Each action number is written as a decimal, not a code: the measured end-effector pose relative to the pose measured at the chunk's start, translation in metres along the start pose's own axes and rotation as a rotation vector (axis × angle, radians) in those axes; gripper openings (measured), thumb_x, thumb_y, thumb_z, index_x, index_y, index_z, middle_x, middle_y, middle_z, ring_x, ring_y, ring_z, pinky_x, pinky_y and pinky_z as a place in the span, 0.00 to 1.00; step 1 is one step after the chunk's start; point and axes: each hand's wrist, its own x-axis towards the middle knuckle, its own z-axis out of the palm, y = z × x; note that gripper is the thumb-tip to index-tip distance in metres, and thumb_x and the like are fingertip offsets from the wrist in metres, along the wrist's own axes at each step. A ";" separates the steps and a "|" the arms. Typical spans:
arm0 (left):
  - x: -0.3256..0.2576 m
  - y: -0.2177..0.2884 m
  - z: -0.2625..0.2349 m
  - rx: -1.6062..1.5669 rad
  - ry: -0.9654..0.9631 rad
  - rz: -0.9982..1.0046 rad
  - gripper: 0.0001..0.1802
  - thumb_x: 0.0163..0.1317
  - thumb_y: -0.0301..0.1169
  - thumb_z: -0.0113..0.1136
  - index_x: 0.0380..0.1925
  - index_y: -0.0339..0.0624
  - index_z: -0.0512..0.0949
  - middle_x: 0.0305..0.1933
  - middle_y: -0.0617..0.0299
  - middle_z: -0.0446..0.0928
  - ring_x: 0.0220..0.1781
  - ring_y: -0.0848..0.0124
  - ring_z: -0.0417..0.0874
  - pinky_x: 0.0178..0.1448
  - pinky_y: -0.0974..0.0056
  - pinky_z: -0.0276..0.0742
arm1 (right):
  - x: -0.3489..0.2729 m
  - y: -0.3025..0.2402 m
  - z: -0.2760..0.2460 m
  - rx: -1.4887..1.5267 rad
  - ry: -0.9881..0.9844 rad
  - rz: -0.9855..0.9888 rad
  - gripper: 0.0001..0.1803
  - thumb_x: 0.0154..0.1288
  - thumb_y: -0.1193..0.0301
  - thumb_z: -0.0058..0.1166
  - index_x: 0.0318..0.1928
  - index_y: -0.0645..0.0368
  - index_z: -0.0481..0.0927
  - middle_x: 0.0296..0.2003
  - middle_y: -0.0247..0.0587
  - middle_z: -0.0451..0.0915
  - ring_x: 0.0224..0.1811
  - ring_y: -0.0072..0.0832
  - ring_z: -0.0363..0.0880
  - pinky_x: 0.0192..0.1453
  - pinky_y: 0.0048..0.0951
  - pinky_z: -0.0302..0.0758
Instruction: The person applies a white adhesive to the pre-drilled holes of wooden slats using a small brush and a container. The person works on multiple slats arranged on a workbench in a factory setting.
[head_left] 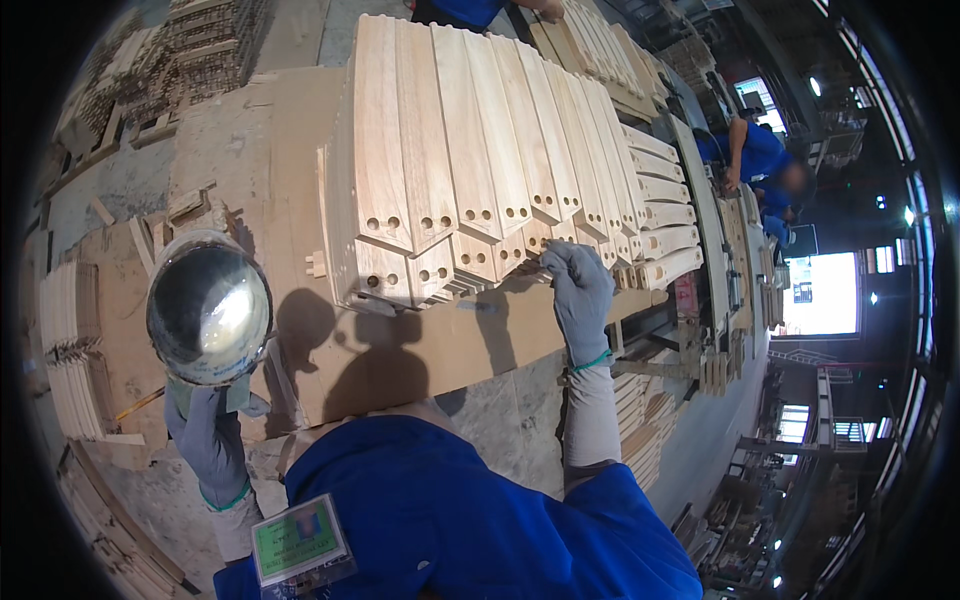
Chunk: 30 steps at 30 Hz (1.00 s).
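Observation:
Gray-gloved, my left hand (205, 440) grips a round can (208, 308) at the left. Inside the can is a dark, shiny surface, and whitish smears mark its outside. My right hand (583, 295), also gloved, reaches to the front of a stack of pale wooden pieces (470, 130). Its fingers are pinched together at the drilled ends in the lower row. Whatever they hold, if anything, is hidden. Most of the visible ends have a pair of round holes, and the pieces lie side by side in layers.
The stack rests on a cardboard-covered table (470, 345). More shaped wooden pieces (665, 215) lie right of it. Lumber piles (75, 340) stand at the left. A co-worker in blue (460, 10) is beyond the stack, and others (760, 155) work at the right.

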 end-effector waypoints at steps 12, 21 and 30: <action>-0.001 0.001 0.009 0.130 -0.008 0.112 0.21 0.64 0.23 0.46 0.57 0.30 0.63 0.52 0.51 0.72 0.50 0.65 0.77 0.53 0.63 0.74 | -0.003 0.024 -0.026 0.124 0.063 0.279 0.10 0.55 0.79 0.56 0.39 0.64 0.81 0.33 0.44 0.80 0.32 0.29 0.79 0.37 0.24 0.74; 0.001 0.004 0.016 0.134 -0.064 0.095 0.19 0.65 0.23 0.45 0.55 0.27 0.63 0.51 0.50 0.72 0.50 0.63 0.78 0.50 0.62 0.77 | 0.003 0.031 -0.015 -0.057 0.032 -0.007 0.07 0.57 0.76 0.53 0.37 0.62 0.80 0.32 0.43 0.80 0.35 0.34 0.78 0.39 0.31 0.73; 0.002 0.008 0.020 0.100 -0.024 0.020 0.18 0.64 0.24 0.46 0.54 0.29 0.64 0.49 0.48 0.74 0.46 0.61 0.80 0.47 0.61 0.76 | 0.000 0.043 -0.032 0.067 0.111 0.177 0.09 0.58 0.77 0.54 0.40 0.63 0.81 0.30 0.40 0.80 0.30 0.25 0.78 0.34 0.24 0.73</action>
